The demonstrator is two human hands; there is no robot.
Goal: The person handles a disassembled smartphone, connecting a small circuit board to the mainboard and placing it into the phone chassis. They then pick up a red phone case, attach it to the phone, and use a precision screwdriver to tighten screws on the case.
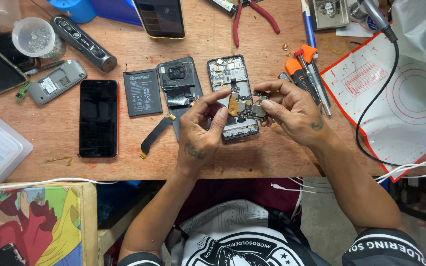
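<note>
Together, left hand (200, 130) and right hand (292, 111) pinch circuit board (245, 106).

Both forearms are reaching up from the lower edge of the view, bare from the short sleeves down, and converging toward the centre. The left hand (200, 130) is showing its back to the camera, wrist bent slightly inward, thumb and forefinger extended upward and closing in a pinch, the remaining fingers curling beneath. The right hand (292, 111) is lying with its back upward and turned to the left, forefinger arching over the top, thumb pressing in from below, fingers bunched. The fingertips of the two hands are nearly meeting. Dark marks are showing on both hands.
</note>
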